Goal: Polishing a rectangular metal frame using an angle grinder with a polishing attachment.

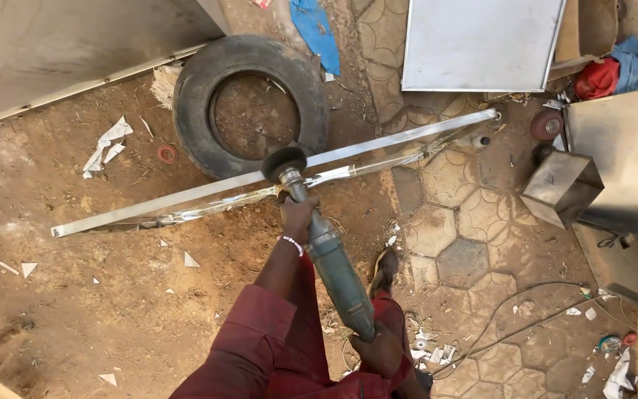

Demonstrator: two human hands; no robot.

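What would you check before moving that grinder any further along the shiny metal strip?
1. Both hands on the tool: ok. The left hand grips near the head, and the right hand holds the rear of the grinder.
2. Wheel on the work: ok. The dark polishing wheel sits on the metal strip.
3. Strip support: cannot tell. The strip passes over the tyre, but no clamp shows.
4. Hand protection: not ok. Both hands are bare.
5. Footing: cannot tell. One shoe shows on the dirt, the other is hidden.
6. Cable: cannot tell. A thin cable trails on the paving, but its link to the grinder is hidden.
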